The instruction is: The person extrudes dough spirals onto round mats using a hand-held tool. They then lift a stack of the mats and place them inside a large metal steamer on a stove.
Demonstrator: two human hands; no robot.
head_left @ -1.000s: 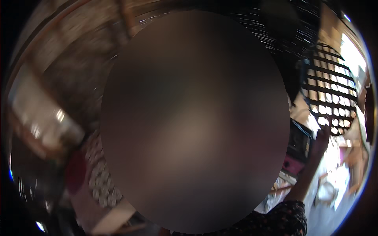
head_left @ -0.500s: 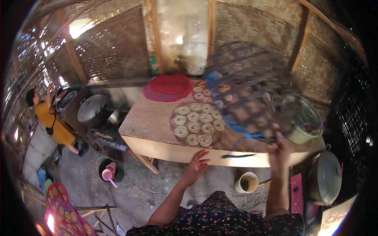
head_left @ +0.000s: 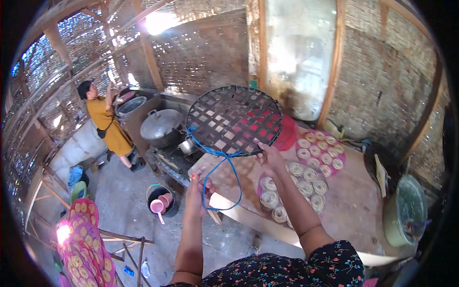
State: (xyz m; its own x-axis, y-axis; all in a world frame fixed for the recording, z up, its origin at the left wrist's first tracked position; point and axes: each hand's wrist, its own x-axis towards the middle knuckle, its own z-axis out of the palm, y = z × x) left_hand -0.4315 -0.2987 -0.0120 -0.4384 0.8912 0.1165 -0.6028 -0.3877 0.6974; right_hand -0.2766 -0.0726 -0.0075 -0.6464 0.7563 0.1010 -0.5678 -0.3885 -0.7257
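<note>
My right hand (head_left: 270, 160) grips the near rim of a round, open-weave bamboo tray (head_left: 217, 112), fingers closed on it. The dark tray is held up in front of me, and red shows through its gaps. A blue strap (head_left: 237, 184) is tied to its near left edge and hangs down in a loop. Beside that loop is my left hand (head_left: 195, 193), raised below the tray with its fingers apart and nothing visibly held. Under my right forearm, coiled noodle-like rounds (head_left: 306, 188) lie on a pink sheet on the table (head_left: 346, 210), partly hidden by the arm.
Red round sheets (head_left: 288, 134) lie partly behind the tray. A second batch of rounds (head_left: 316, 151) sits farther back. A green tub (head_left: 393, 217) stands at right, a lidded pot (head_left: 161, 125) at left. A bucket (head_left: 167, 206) with pink dippers is on the floor; another person (head_left: 109, 122) stands far left.
The tray has swung from the right side of the table to the left in my right hand. My left hand has come up towards its strap, and the view has turned left.
</note>
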